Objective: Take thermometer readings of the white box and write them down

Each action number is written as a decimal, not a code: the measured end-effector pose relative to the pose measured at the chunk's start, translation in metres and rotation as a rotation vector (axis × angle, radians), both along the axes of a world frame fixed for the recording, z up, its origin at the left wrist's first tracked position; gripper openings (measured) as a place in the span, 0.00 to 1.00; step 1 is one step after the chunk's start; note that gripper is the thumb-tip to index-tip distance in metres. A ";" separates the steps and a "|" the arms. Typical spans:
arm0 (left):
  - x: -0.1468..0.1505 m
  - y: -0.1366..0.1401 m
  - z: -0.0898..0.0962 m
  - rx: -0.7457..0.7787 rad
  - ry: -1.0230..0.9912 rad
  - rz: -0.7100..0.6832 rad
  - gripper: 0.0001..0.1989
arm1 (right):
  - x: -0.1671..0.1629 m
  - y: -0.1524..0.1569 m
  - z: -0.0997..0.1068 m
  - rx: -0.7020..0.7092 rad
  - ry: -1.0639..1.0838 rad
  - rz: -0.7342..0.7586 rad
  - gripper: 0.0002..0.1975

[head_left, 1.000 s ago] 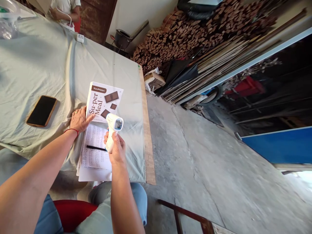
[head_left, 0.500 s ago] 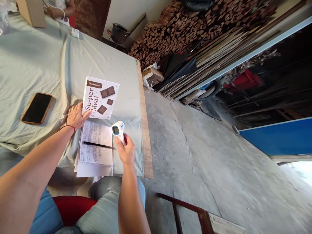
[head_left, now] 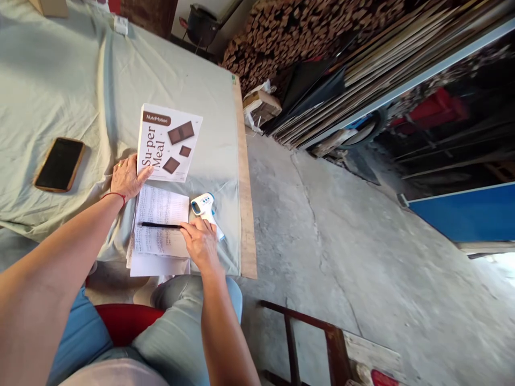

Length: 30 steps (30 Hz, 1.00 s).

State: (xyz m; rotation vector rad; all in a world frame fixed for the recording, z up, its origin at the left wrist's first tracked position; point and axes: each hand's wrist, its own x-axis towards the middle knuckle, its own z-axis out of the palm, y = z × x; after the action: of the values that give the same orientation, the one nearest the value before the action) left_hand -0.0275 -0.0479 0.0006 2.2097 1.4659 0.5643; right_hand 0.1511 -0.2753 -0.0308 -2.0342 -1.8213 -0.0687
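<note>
Here, left fingers (head_left: 144, 174) grip NutriMotion's "Su-per Meal" box (head_left: 171, 142), right fingers (head_left: 189, 227) a pen (head_left: 161, 225).

A smartphone (head_left: 60, 164) in a tan case lies on the bench (head_left: 247, 214), over its pale cloth (head_left: 181, 75). Beyond stand a dark pot (head_left: 203, 28), stacked firewood (head_left: 298, 40) and long wooden strips (head_left: 362, 80); a blue panel (head_left: 466, 214) borders the concrete floor (head_left: 289, 241).

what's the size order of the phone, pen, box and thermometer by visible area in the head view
Largest to smallest:
1. box
2. phone
3. thermometer, partly covered by the right hand
4. pen
</note>
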 end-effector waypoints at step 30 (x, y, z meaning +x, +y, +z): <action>0.005 0.003 -0.014 0.004 -0.052 -0.028 0.35 | -0.063 -0.043 -0.023 0.247 0.750 -0.237 0.08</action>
State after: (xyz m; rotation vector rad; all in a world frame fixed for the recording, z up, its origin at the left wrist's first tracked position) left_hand -0.0228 -0.0449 -0.0139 2.1980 1.4064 0.6116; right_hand 0.0884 -0.3183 -0.0537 -1.7528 -1.0526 0.3409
